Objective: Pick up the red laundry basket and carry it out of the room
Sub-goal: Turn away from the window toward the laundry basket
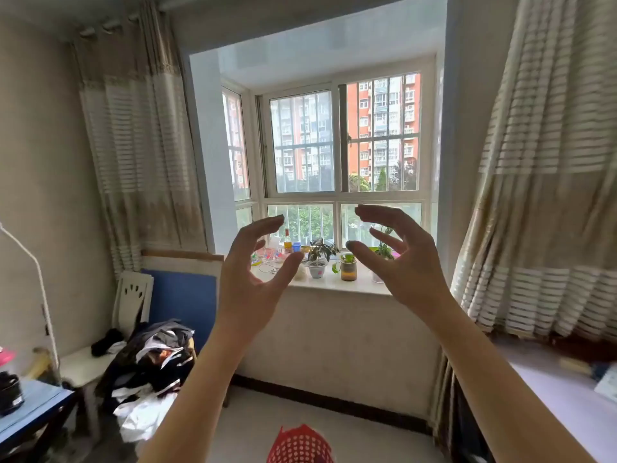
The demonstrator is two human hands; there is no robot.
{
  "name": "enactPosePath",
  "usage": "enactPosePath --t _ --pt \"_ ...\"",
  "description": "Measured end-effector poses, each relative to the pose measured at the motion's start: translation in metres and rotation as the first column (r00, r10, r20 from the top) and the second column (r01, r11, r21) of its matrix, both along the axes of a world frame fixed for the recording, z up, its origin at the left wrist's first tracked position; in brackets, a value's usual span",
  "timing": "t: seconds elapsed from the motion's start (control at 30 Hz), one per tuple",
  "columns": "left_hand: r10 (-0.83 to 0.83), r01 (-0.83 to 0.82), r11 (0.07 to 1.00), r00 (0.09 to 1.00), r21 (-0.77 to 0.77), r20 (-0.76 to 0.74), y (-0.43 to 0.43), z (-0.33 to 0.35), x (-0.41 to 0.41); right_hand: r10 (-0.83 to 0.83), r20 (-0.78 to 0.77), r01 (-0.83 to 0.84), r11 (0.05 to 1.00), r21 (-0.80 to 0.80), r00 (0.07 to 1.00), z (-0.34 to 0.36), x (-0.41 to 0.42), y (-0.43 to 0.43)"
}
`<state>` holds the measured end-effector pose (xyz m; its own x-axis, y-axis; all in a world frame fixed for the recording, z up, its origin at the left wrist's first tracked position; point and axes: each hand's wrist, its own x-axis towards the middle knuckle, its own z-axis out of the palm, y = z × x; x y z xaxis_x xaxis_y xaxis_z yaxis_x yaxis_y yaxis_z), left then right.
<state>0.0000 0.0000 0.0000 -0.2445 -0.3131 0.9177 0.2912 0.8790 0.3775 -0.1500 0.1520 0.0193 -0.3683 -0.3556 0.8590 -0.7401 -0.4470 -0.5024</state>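
Both hands are raised at window height, each open and empty: the left hand (pixel 248 265) is cupped with fingers and thumb spread, the right hand (pixel 400 259) likewise, palms turned toward one another. Nothing is held.

The basket (pixel 300 446) is seen only in part, a red perforated rim at the bottom edge of the view, on the floor (pixel 350 432) near its middle, below and between the forearms. Its handles are not shown, so it cannot be told where a grip is best taken.

The step in hand is judged to be the reach down to the basket; the task is barely begun. It would be done well if the gaze were lowered first, so that the whole rim is brought into view, and the hands were then brought down to opposite sides of the rim and closed on it evenly. A level lift would be favoured, lest the load tip. The clothes pile (pixel 150 365) to the left should be kept clear of when turning away.
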Motion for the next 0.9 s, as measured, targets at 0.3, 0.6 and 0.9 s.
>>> enactPosePath --t 0.3,0.6,0.9 --pt "0.024 -0.024 1.000 1.000 0.011 0.008 -0.053 -0.007 -0.045 0.039 0.022 -0.038 0.999 -0.013 0.999 -0.009 -0.054 -0.055" --pt "0.073 -0.073 0.997 0.997 -0.020 0.005 -0.114 0.008 -0.136 0.090 -0.006 -0.090 0.995 -0.045 0.996 0.005 -0.146 -0.124" --pt "0.131 -0.131 0.991 0.990 -0.005 0.047 -0.169 0.008 -0.198 0.139 -0.018 -0.140 0.988 -0.069 0.990 0.009 -0.226 -0.183"
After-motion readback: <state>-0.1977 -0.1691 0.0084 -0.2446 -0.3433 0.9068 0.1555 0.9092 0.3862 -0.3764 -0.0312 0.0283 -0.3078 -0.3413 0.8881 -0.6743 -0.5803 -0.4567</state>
